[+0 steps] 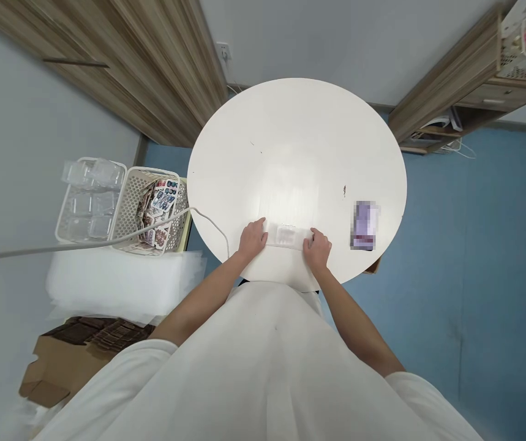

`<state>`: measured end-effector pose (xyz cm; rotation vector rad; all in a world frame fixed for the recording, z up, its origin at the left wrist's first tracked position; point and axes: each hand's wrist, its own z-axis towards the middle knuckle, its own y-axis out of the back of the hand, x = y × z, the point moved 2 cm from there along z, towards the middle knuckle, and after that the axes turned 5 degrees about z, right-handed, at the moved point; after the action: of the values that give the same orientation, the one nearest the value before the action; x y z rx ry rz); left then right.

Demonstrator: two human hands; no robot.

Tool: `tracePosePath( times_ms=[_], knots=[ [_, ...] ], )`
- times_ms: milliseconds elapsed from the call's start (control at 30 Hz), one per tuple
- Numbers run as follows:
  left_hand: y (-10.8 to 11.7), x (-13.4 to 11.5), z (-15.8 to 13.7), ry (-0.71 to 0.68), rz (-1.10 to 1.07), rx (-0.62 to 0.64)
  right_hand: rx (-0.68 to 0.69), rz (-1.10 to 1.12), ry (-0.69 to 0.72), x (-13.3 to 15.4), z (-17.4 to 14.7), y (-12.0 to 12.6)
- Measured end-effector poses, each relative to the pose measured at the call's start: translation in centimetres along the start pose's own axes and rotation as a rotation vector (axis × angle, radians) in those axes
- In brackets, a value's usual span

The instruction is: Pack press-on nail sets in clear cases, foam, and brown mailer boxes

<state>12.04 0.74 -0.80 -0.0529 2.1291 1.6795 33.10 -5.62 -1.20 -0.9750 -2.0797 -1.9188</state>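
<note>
A translucent whitish sheet (272,239) lies stretched between my hands near the front edge of the round table, like a thin strip of wrapping. At its middle is a small clear rectangular box (286,234); whether it lies on or inside the sheet I cannot tell. My left hand (252,239) grips the sheet's left end, its fingers closed and pointing forward. At the right end my right hand (318,250) is closed on it too, fingers curled in. Parts of both ends are hidden under my fingers.
The white round table (299,135) carries a phone-like pixelated item (364,225) at right. A pale cable (207,217) crosses its left edge. At left stand a basket of clear boxes (90,202), a basket of sticker sheets (127,202), stacked translucent sheets (120,278) and a cardboard box (65,364).
</note>
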Motion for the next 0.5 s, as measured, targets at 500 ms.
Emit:
tracePosePath(
  times_ms=[500],
  knots=[
    [1.4, -3.1, 0.6, -0.572, 0.239, 0.183, 0.287, -0.270, 0.600, 2.6, 1.0, 0.8]
  ],
)
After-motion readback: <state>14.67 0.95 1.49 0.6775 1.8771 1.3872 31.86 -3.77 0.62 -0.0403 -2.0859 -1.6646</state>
